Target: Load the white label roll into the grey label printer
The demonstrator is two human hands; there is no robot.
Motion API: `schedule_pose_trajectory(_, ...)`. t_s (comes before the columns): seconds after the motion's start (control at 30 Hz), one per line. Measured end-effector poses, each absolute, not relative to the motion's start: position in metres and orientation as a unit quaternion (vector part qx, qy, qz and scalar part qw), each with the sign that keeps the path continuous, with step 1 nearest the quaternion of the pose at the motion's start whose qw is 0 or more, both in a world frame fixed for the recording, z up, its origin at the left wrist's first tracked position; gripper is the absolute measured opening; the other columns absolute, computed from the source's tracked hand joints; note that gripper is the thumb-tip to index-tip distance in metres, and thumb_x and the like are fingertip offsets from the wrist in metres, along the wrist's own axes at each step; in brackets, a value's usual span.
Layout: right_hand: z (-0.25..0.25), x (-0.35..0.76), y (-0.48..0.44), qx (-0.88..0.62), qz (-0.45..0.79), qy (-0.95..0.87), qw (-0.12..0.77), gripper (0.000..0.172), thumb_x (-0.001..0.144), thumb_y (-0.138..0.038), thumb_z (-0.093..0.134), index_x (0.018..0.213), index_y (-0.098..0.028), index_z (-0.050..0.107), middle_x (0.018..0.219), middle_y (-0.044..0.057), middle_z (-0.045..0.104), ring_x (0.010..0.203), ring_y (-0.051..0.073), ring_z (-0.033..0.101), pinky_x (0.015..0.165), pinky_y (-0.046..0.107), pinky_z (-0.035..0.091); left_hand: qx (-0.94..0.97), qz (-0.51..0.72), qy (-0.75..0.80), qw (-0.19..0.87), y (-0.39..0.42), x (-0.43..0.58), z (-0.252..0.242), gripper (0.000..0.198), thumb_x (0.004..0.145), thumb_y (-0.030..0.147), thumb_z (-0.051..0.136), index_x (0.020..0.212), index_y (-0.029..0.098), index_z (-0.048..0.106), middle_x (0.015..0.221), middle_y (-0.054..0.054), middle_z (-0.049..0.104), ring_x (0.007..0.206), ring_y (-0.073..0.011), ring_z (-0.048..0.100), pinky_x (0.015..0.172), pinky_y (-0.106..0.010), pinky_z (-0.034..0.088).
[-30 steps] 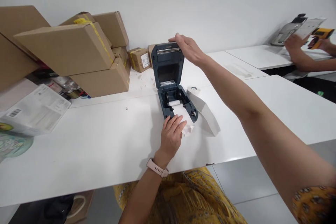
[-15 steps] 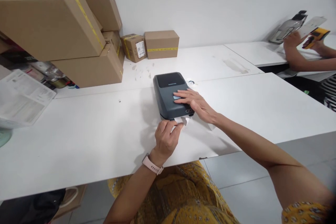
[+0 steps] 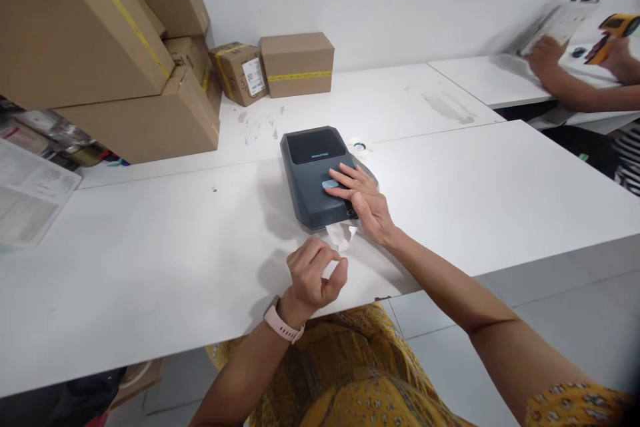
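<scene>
A dark grey label printer (image 3: 313, 197) stands on the white table, with a glossy black panel and a pale blue patch on top. My right hand (image 3: 363, 200) lies on its lid near the front right corner, fingers spread, open. White crumpled paper (image 3: 342, 233) sticks out of the printer's front edge. Just in front of that paper, my left hand (image 3: 316, 271) is closed, with thumb and forefinger tips together in a pinch. What lies between those tips, if anything, I cannot make out. A pink-banded watch circles my left wrist.
Cardboard boxes (image 3: 115, 113) with yellow tape are stacked at the left. Two smaller boxes, one a plain carton (image 3: 297, 57), stand by the wall. A small roll (image 3: 359, 146) sits behind the printer. At far right another person's hands hold a white packet and a yellow scanner (image 3: 620, 25).
My left hand has drawn back from the printer's front edge, and more of the white paper shows. My right hand stays on the lid. The view has shifted slightly.
</scene>
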State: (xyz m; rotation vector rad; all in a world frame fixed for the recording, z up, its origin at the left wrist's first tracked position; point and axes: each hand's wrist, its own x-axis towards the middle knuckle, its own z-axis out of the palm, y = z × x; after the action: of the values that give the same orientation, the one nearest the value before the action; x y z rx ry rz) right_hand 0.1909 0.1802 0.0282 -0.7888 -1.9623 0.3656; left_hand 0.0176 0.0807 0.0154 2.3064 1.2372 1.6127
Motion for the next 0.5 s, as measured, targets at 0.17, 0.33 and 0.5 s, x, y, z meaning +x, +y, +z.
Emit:
schedule_pose_trajectory(0.17,0.027,0.187,0.178,-0.347,0.152,-0.79,0.481,0.056,0.113,-0.045,0.025,0.126,-0.036,0.079,0.148,-0.002,0.07,0.149,0.023,0.056,0.131,0.059,0.035,0.584,0.38,0.522,0.493,0.09,0.019,0.016,0.07,0.102,0.067,0.036,0.057,0.019,0.062,0.053,-0.004,0.059,0.047,-0.0132,0.051,0.05,-0.028,0.038)
schedule_pose_trajectory(0.33,0.025,0.187,0.179,-0.337,0.153,-0.785,0.497,0.052,0.113,-0.04,0.028,0.126,-0.036,0.078,0.147,-0.002,0.071,0.146,0.023,0.059,0.131,0.06,0.035,0.42,0.362,0.481,0.68,0.106,0.029,0.018,0.065,0.088,0.078,0.054,0.071,0.017,0.066,0.058,-0.002,0.06,0.047,-0.01,0.047,0.046,-0.025,0.034)
schedule_pose_trajectory(0.5,0.025,0.187,0.179,-0.345,0.153,-0.788,0.487,0.052,0.112,-0.041,0.028,0.125,-0.036,0.078,0.145,-0.002,0.072,0.145,0.024,0.06,0.131,0.061,0.035,0.43,0.394,0.451,0.676,0.107,0.039,0.024,0.054,0.088,0.069,0.061,0.066,0.019,0.056,0.054,0.002,0.052,0.049,-0.0093,0.045,0.048,-0.024,0.035)
